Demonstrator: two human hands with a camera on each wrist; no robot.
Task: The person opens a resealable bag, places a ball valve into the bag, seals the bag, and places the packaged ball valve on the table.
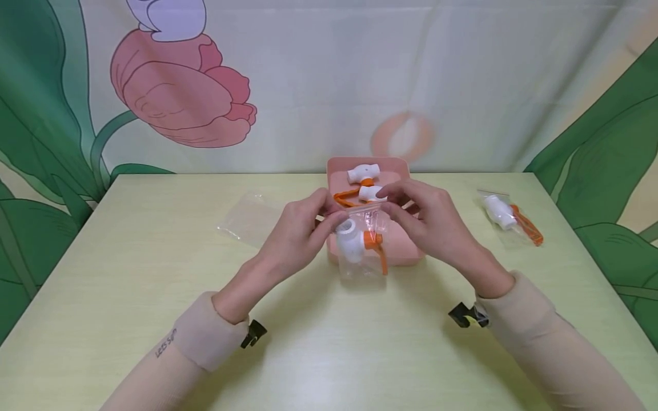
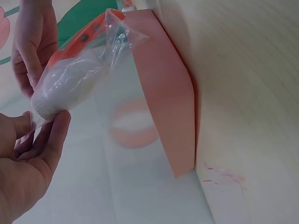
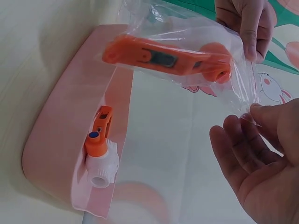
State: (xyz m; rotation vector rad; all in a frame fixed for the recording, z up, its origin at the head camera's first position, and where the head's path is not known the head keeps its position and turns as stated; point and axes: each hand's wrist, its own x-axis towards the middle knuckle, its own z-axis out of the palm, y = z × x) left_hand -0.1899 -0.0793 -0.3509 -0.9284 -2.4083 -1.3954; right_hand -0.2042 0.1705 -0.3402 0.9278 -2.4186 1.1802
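A clear zip bag [image 1: 360,271] hangs over the front of a pink tray, with a white plastic ball valve [image 1: 352,245] with an orange handle [image 3: 173,60] inside it. My left hand [image 1: 295,234] pinches the bag's top edge at its left end, close to the valve's white body [image 2: 70,86]. At the right end of the same edge, my right hand [image 1: 429,220] pinches the plastic between thumb and fingers. In the right wrist view the thumb [image 3: 271,116] presses on the bag's edge.
The pink tray [image 1: 406,251] holds more white valves [image 1: 363,173] with orange handles. On the table [image 1: 329,365], a flat clear bag [image 1: 249,217] lies to the left, and a bagged valve [image 1: 498,212] lies to the right. A printed curtain [image 1: 319,74] hangs behind.
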